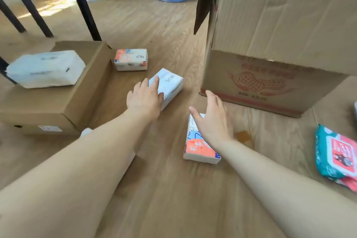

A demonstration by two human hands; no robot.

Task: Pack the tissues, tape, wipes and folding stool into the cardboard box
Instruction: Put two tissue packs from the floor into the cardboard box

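While both hands reach out over the wooden floor (154,25), the loose packs lie scattered on it, apparently laid out within arm's reach for packing. Farthest left, a large white tissue pack (45,68) rests on top of a shut flat cardboard box (87,91), its long axis running left to right. Just beside that box's far right corner sits an orange-and-white tissue pack (131,59), also lying crosswise. Next comes a white-and-blue tissue pack (170,85), its long axis slanting from near left to far right. The left hand (144,99) is spread flat on its near end, fingers open and touching the wrapper but not closed round it; judging by the pose, it is about to take hold. Nearer the camera lies another orange-and-white tissue pack (199,147), its long axis running away from the viewer, orange end nearest. The right hand (211,120) is open with fingers splayed above its far end; whether it touches the pack I cannot tell, as motion blur softens the edge. Behind it stands the big cardboard box (280,48), flaps raised, a peanut print on its near wall; its inside is hidden. At the far right edge lies a teal wet wipes pack (335,153) on a lowered flap. Neither tape nor stool shows.
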